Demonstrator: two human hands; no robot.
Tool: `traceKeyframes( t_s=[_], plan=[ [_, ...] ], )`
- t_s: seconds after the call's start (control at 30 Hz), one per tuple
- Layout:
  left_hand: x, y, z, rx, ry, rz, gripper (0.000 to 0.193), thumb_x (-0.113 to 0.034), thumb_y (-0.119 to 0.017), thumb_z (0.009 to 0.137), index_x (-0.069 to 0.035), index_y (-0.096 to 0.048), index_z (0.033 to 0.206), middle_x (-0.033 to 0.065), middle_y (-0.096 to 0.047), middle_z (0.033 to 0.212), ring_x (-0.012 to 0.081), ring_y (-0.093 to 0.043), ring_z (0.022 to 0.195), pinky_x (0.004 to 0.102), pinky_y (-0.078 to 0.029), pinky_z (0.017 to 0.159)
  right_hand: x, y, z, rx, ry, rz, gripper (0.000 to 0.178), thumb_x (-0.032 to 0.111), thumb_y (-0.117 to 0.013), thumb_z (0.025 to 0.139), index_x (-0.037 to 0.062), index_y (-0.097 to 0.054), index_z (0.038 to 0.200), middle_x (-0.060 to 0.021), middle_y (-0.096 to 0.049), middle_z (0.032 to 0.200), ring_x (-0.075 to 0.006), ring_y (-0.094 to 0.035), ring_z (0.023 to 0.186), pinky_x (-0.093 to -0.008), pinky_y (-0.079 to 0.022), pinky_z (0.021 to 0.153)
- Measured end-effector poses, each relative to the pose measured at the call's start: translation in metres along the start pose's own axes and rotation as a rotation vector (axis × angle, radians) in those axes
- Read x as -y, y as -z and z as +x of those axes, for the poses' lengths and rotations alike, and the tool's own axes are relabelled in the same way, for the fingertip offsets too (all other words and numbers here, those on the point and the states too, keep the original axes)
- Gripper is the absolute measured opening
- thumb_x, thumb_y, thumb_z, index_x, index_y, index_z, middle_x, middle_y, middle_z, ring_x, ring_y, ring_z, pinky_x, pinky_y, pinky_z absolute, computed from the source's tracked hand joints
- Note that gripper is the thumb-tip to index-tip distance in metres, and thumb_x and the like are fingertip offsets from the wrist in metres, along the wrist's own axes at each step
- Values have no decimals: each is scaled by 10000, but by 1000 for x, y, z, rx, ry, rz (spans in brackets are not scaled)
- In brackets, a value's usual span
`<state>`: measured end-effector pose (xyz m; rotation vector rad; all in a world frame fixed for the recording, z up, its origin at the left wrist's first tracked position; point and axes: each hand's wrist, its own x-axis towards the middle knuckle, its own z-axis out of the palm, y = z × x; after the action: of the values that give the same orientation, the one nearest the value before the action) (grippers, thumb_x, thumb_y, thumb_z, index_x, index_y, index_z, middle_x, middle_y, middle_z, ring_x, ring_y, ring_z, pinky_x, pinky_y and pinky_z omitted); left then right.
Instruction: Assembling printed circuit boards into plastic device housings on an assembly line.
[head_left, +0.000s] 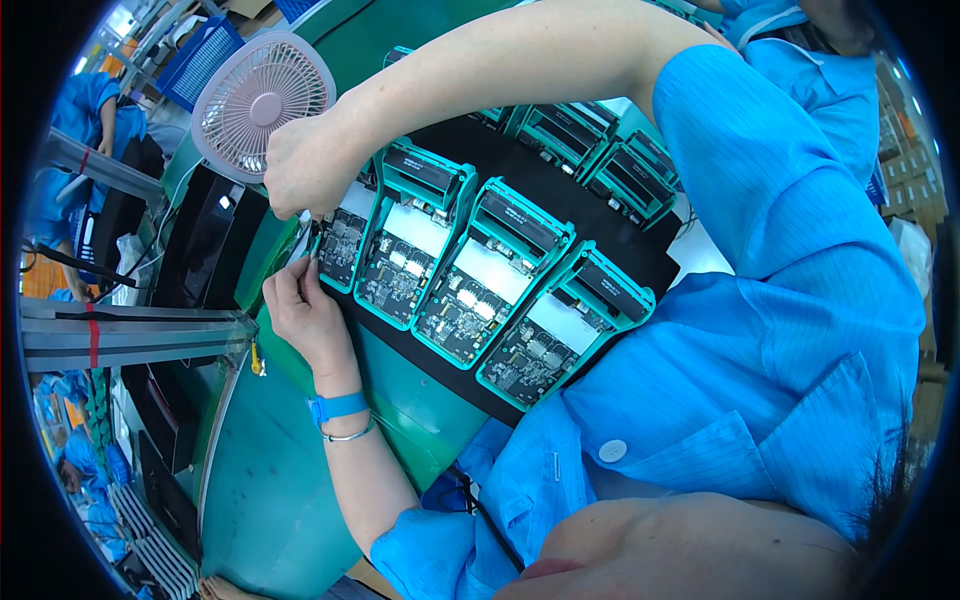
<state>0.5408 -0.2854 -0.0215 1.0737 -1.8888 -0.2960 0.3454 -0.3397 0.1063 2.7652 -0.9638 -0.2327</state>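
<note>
Both of my hands work at the far-left end of a row of teal device frames, each with a dark circuit board inside. My right hand [308, 168] is closed, knuckles up, its fingertips pointing down beside the leftmost frame's circuit board [340, 240]. Just below, my left hand [302, 308] pinches with thumb and fingers at that frame's outer edge. What either hand's fingertips hold is too small or hidden to make out. To the right stand more teal frames [468, 325], with white panels and black blocks across their upper ends.
A pink fan [265, 106] stands right beside my right hand. The frames lie on a black mat [470, 385] over a green table [290, 480]. Behind them are further teal frames [630, 180]. A metal rail [140, 335] and a dark screen [212, 240] border the left side.
</note>
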Motion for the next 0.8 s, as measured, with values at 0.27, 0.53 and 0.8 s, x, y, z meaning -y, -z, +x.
traceKeyframes(
  t_s=[0.27,0.53,0.8],
  plan=[
    [3,1,1,29,-16,5,51,-3,-704,903,-27,-702,947,111,-620,910,284,-649,835,387,-521,738,-2,4,1,16,67,23,200,252,-736,793,85,-734,903,-112,-736,801,-312,-723,793,-456,-562,689],
    [6,-3,0,14,-88,54,65,13,-690,902,-30,-692,951,119,-590,917,306,-629,829,409,-513,728,-1,-1,0,-38,75,8,170,241,-742,767,105,-733,868,-102,-723,771,-309,-722,792,-459,-559,679],
    [12,-2,3,36,-206,63,79,22,-710,875,-25,-661,914,124,-562,873,312,-612,784,402,-507,694,-1,-2,2,-40,87,17,181,251,-751,764,95,-718,847,-115,-711,766,-334,-712,793,-474,-547,681]
  ],
)
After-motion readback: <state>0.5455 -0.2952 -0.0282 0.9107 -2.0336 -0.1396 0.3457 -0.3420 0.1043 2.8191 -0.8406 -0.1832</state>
